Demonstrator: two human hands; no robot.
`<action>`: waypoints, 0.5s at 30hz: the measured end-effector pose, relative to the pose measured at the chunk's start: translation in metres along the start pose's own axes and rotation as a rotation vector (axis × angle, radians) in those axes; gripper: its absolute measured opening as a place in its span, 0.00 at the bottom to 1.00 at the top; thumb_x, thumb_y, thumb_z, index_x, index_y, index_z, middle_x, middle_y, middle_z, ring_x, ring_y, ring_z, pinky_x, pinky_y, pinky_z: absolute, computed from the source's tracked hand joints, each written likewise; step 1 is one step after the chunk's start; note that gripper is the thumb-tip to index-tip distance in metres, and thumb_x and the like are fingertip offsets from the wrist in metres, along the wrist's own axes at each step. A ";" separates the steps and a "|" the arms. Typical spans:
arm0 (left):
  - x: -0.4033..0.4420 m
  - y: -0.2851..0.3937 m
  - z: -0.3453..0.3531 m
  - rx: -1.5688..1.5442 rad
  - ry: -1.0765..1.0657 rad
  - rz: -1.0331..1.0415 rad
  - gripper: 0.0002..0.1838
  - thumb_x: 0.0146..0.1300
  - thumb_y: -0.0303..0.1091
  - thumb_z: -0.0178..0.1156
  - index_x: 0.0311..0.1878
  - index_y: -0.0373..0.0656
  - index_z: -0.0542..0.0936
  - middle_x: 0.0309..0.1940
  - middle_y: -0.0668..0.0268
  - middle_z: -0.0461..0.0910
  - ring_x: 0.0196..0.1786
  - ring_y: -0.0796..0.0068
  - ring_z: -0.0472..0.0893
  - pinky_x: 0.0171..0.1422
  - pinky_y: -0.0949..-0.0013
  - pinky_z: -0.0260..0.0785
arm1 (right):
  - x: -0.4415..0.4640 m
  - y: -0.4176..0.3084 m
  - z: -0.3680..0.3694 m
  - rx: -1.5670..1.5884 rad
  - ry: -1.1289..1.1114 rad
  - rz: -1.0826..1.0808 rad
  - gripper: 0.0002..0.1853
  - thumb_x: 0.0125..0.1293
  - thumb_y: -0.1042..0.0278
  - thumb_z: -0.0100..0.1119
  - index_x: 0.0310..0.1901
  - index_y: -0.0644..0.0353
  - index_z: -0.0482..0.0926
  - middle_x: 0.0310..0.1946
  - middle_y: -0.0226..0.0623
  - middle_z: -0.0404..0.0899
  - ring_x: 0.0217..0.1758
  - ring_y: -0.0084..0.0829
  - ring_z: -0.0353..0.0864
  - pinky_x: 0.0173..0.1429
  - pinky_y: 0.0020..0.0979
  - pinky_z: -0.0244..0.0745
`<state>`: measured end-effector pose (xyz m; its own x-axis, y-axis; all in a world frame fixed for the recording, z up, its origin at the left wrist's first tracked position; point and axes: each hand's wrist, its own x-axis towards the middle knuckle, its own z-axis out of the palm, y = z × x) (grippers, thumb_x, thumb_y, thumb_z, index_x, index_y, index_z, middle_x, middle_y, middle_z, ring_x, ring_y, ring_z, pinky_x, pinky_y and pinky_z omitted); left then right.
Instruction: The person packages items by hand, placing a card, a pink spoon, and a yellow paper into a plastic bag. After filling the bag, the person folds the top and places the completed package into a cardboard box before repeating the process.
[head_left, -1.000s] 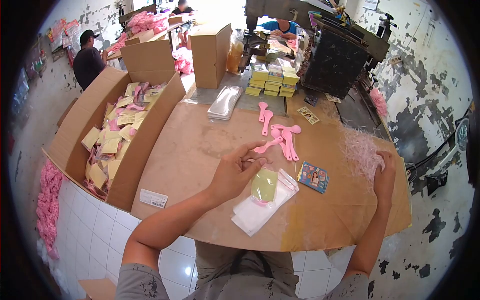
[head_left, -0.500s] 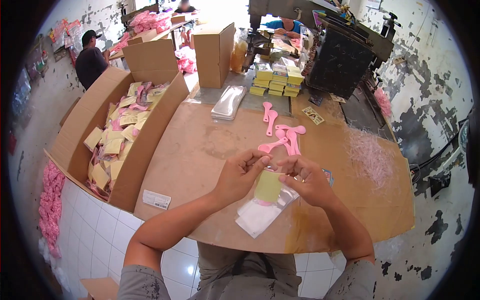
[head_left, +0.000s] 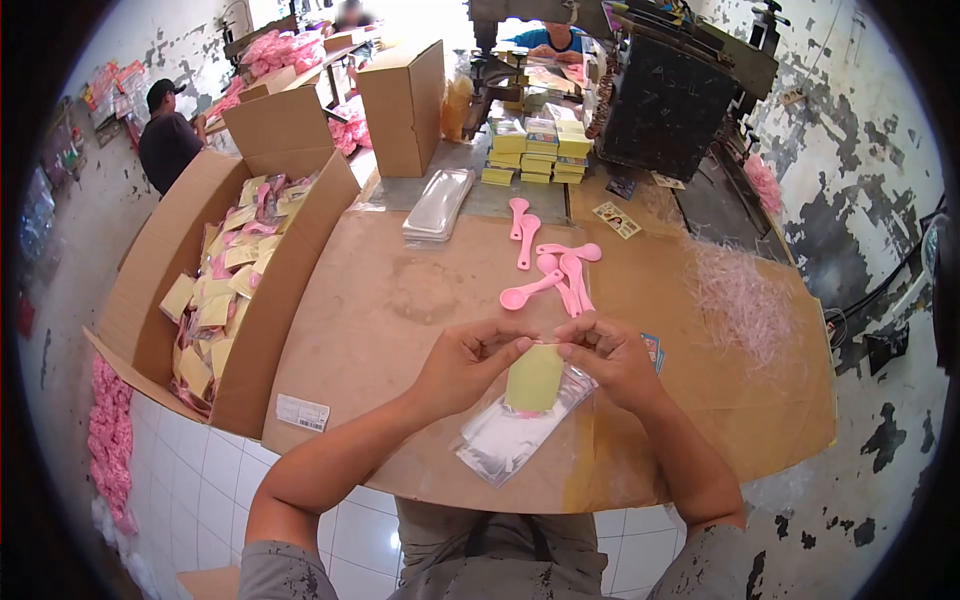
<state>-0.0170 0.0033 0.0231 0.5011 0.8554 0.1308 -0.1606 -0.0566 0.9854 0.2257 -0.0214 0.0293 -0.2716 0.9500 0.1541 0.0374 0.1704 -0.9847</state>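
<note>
My left hand (head_left: 470, 362) and my right hand (head_left: 615, 358) meet over the table, fingers pinched at the top corners of a packet with a yellow card (head_left: 533, 380). A bit of pink shows at the packet's lower end. Beneath it lie clear plastic bags (head_left: 500, 440), flat on the cardboard tabletop (head_left: 370, 340). Just beyond my fingers is a loose group of pink spoons (head_left: 575, 280), with another pink spoon (head_left: 528, 243) farther off. Small printed cards (head_left: 652, 350) peek out beside my right hand, partly hidden by it.
At left stands an open cardboard box (head_left: 245, 370) filled with packets. A stack of clear bags (head_left: 438, 205) lies farther back, near piles of yellow cards (head_left: 538, 150). Shredded strips (head_left: 735, 305) are at right. A dark machine (head_left: 665, 95) stands behind. Co-workers (head_left: 170, 135) are in the background.
The view has shifted slightly. My fingers have drawn in along the packet's top edge, and the yellow card stays between them. The spoons have not moved on the table.
</note>
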 end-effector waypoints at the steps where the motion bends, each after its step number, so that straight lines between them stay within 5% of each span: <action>1: 0.000 -0.001 0.000 0.015 0.000 0.000 0.13 0.76 0.27 0.61 0.58 0.30 0.82 0.51 0.58 0.87 0.54 0.75 0.86 0.60 0.70 0.81 | -0.001 0.001 -0.001 0.018 0.006 0.019 0.08 0.71 0.78 0.66 0.50 0.68 0.84 0.47 0.31 0.83 0.50 0.20 0.83 0.55 0.25 0.79; 9: 0.002 -0.009 -0.009 0.219 -0.036 0.130 0.13 0.75 0.25 0.62 0.59 0.38 0.86 0.45 0.66 0.90 0.46 0.82 0.86 0.52 0.75 0.80 | 0.004 0.014 -0.009 0.116 -0.029 -0.054 0.07 0.72 0.80 0.65 0.49 0.68 0.86 0.45 0.30 0.83 0.49 0.19 0.83 0.54 0.24 0.79; 15: 0.005 -0.007 -0.017 0.288 -0.113 0.132 0.14 0.74 0.19 0.60 0.58 0.37 0.86 0.52 0.62 0.89 0.53 0.80 0.85 0.58 0.73 0.80 | 0.004 0.016 -0.013 0.072 -0.051 -0.057 0.09 0.72 0.81 0.62 0.50 0.68 0.87 0.45 0.32 0.83 0.48 0.20 0.82 0.53 0.25 0.78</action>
<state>-0.0277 0.0161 0.0153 0.5855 0.7697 0.2544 0.0090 -0.3200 0.9474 0.2378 -0.0114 0.0149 -0.3197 0.9244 0.2079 -0.0482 0.2032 -0.9779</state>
